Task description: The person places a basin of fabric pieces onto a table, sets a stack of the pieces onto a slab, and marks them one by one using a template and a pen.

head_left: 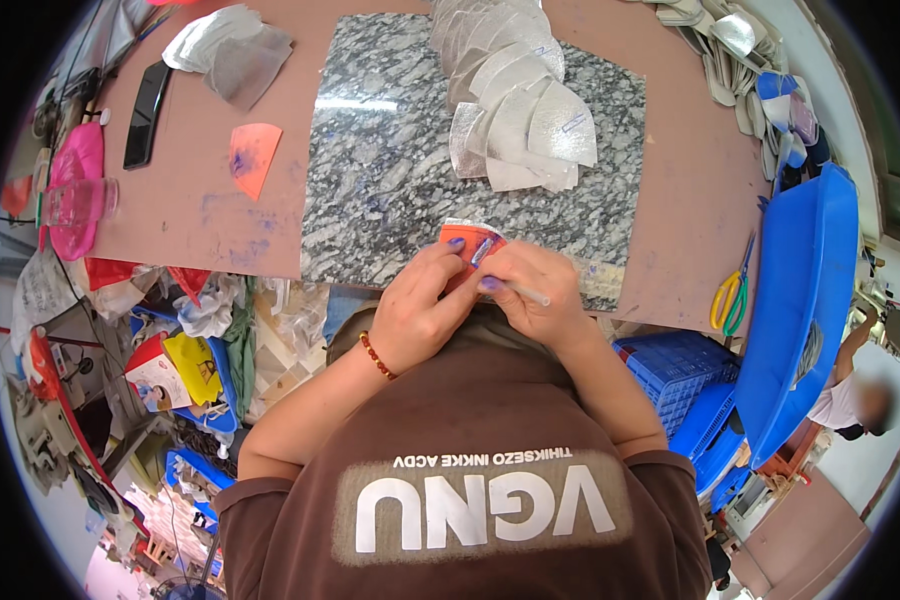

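Note:
Near the front edge of a grey speckled stone slab, my left hand pinches an orange-red template piece with a silvery rim showing at its far edge. My right hand grips a slim pale pen, its point end hidden by the fingers and the template. Both hands meet close to my body, thumbs and fingertips touching the template. Beyond them a fanned pile of silver, curved-edged cut pieces spreads over the slab, some bearing small blue marks.
Left on the brown table lie another orange template, a black phone and a stack of silvery pieces. At the right are scissors with yellow and green handles, a large blue bin and several stacked pale pieces.

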A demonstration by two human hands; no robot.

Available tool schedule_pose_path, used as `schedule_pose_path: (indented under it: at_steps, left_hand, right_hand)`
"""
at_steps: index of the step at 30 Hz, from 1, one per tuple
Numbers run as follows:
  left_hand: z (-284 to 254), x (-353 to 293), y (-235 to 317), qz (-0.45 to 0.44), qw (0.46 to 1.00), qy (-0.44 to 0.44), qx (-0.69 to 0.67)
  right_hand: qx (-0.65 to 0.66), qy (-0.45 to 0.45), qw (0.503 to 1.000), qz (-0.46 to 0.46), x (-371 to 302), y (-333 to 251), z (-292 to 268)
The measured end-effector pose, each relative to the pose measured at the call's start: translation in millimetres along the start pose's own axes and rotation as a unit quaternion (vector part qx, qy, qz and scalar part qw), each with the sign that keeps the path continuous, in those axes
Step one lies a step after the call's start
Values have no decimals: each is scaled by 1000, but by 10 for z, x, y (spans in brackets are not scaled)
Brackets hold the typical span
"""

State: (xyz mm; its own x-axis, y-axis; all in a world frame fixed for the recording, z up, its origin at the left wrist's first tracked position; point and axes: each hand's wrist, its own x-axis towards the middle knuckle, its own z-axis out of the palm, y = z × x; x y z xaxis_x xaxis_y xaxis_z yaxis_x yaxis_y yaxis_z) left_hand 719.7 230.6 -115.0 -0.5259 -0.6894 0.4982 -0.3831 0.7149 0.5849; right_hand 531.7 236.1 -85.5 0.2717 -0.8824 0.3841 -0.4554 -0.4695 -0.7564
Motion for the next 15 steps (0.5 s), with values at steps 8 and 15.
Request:
schedule_pose_path:
  at_steps: [8, 15]
  left_hand:
    - [-104, 61, 36, -14, 1000, -15, -20]
    - [-458, -211, -40, 78, 989, -69, -103]
  right_hand:
    - [-78, 68, 993, 62, 167, -5, -164]
    - [-122, -18, 978, 167, 89, -96, 17]
